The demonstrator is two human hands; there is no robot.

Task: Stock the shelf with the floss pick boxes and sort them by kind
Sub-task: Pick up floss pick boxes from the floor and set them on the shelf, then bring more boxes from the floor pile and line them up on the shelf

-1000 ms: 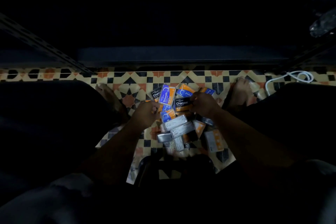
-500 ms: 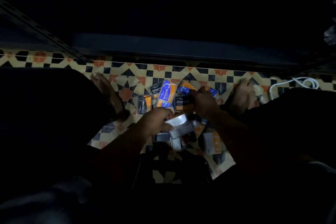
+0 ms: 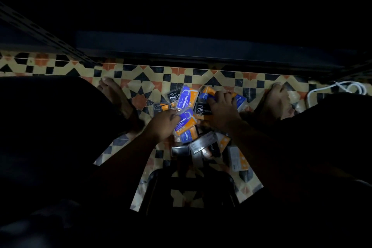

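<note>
Head view, looking down in dim light: the patterned floor of cream, black and orange tiles (image 3: 141,78) spreads below the long dark shelf edge (image 3: 201,48), whose interior is too dark to read. Using the heap of small floss pick boxes (image 3: 201,143) as the landmark — it lies on the tiles between two bare feet, short of the shelf edge. Near the heap's far side lies a blue-and-orange box reading "Smooth" (image 3: 186,97), with a black box marked "Charco…" (image 3: 173,96) just left of it, its last letters covered. The left hand (image 3: 163,127) comes in from the heap's left, fingers curled round a second blue-and-orange "Smooth" box (image 3: 185,122). The right hand (image 3: 221,109) lies on the heap's far right with fingers curled over an orange box (image 3: 207,92); it also partly covers a black box reading "Charcoa…" (image 3: 202,109). Beneath the held box, a blue one shows "Rou…" (image 3: 187,136) — the rest is hidden. The heap's near boxes are grey and unreadable.
</note>
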